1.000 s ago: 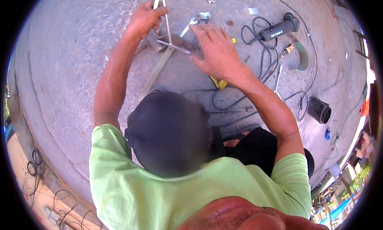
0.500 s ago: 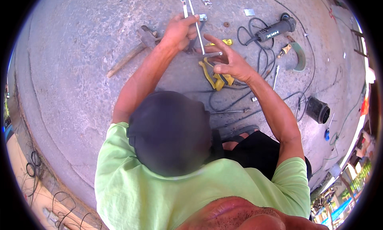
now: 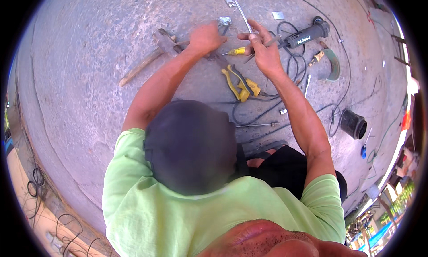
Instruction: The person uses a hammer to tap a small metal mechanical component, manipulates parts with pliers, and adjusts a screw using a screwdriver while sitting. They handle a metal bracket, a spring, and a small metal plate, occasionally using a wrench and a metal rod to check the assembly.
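My right hand (image 3: pixel 266 54) is closed around a thin L-shaped metal rod (image 3: pixel 241 8), whose long part points away toward the far edge. The rod's short bent end (image 3: pixel 273 40) shows beside my fingers. My left hand (image 3: pixel 206 38) is low over the ground beside a hammer (image 3: pixel 166 44) with a wooden handle. Its fingers are blurred and partly hidden, so what they hold, if anything, cannot be seen. Between the hands lies a yellow-handled screwdriver (image 3: pixel 237 51). Nearer to me rests a yellow welding clamp (image 3: pixel 244 87) with its cable.
An angle grinder (image 3: pixel 308 36) lies at the right, near a curved green piece (image 3: pixel 333 64). Dark cables loop over the concrete floor (image 3: pixel 84 79). A black can (image 3: pixel 353 124) lies farther right. Small metal plates (image 3: pixel 224 21) lie beyond my hands. A dark rounded shape (image 3: pixel 189 148) blocks the lower middle.
The rod has passed from my left hand to my right, which has moved farther away and closed on it. My left hand has lowered; the ring spanner in it is no longer visible.
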Demonstrator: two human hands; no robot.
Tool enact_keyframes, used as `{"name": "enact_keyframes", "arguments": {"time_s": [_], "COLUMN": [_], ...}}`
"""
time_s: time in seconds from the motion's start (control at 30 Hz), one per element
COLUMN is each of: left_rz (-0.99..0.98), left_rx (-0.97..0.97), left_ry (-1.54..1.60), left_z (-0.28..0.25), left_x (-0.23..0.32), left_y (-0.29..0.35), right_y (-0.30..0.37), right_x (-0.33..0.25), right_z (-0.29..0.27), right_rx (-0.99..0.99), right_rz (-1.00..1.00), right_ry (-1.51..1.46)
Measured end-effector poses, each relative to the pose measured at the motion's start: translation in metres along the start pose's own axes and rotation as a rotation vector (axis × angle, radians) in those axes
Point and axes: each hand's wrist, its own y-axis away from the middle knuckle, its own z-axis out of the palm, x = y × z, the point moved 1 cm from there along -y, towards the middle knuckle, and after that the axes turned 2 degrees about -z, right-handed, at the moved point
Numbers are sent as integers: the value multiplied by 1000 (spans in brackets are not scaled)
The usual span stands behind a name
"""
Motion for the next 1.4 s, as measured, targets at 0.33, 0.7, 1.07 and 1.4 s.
{"name": "enact_keyframes", "arguments": {"time_s": [0.33,0.7,1.07,1.4], "left_rz": [-30,112,570,533], "left_rx": [38,163,384,169], "left_ry": [-2,407,442,729], "left_z": [24,-21,-48,-73], "left_x": [-7,23,48,54], "left_y": [2,54,99,115], "right_y": [-12,-23,-17,-13], "right_x": [17,27,-7,-19], "right_z": [-16,-31,-21,-26], "right_rx": [36,101,14,-210], "right_rz": [117,78,212,199], "right_ry": [56,130,-249,-458]}}
